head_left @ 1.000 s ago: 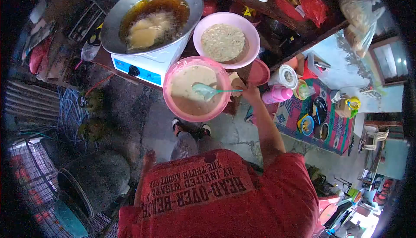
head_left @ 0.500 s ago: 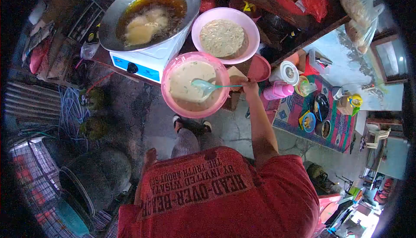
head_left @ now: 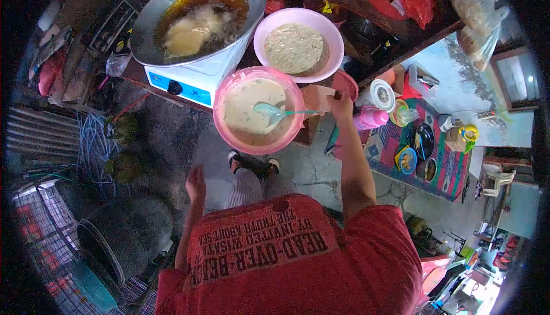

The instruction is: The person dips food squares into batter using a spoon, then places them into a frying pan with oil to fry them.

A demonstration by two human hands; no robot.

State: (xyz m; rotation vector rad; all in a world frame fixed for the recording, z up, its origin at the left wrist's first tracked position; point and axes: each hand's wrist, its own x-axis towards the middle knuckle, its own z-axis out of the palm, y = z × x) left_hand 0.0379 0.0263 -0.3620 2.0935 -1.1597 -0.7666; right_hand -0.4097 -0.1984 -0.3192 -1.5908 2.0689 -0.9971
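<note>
A pink bowl (head_left: pixel 224 134) of pale batter flecked with green stands in front of me. In it rests a light-green ladle (head_left: pixel 269 110), its thin handle lying across the right rim. My right hand (head_left: pixel 342 107) is off the handle, just beyond its end, fingers loosely extended beside a tan, box-like piece (head_left: pixel 317 97) and a reddish-pink lid or dish (head_left: pixel 348 84). Low on the left, away from the table, my left hand (head_left: pixel 196 185) hangs open with nothing in it. Behind the pink bowl, a paler pink basin (head_left: pixel 338 48) holds a thick, lumpy mix.
A wide metal wok (head_left: pixel 143 42) of bubbling oil, with a pale piece frying, sits on a white-and-blue stove (head_left: pixel 183 88) at left. Bags of food (head_left: pixel 478 22) hang at upper right. Bowls and containers stand on a patterned mat (head_left: pixel 381 146) to the right.
My right hand has let go of the ladle handle and moved slightly up and right. My left hand has risen into fuller view. The ladle stays in the batter.
</note>
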